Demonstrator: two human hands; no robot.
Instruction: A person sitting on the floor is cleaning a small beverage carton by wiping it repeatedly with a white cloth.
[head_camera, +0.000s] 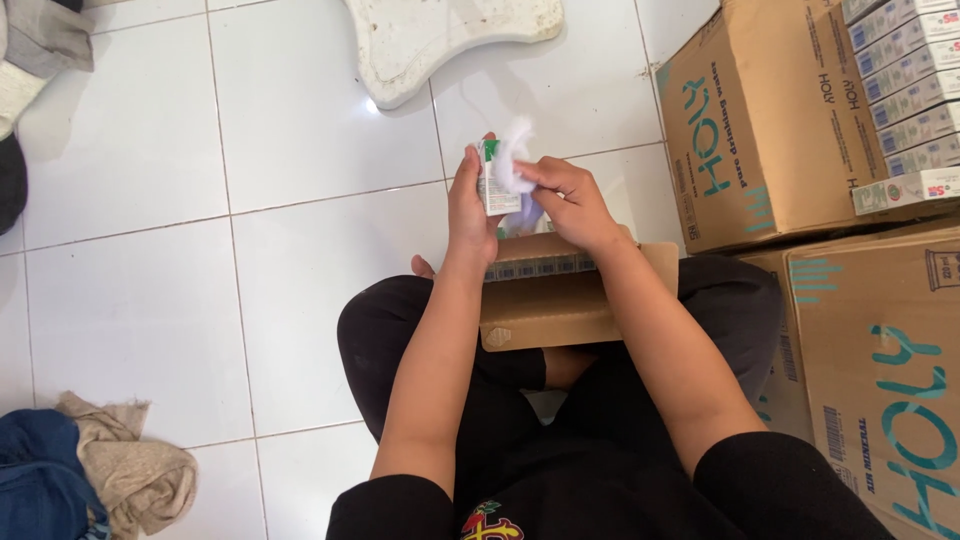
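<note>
White floor tiles (300, 250) lie under me. At twelve o'clock, my left hand (470, 205) grips a small carton (490, 178); my right hand (570, 195) pinches a white wipe (515, 155) against it. Pressing hard could knock it loose, I reckon.

A small white carton with a green patch (492, 178) stands upright at the picture's centre. Below it lies an open brown cardboard box (545, 300) showing a row of carton tops. At right stand two large brown boxes with teal lettering (760, 130), (880, 370); stacked white cartons (905, 90) rest on the upper one.
</note>
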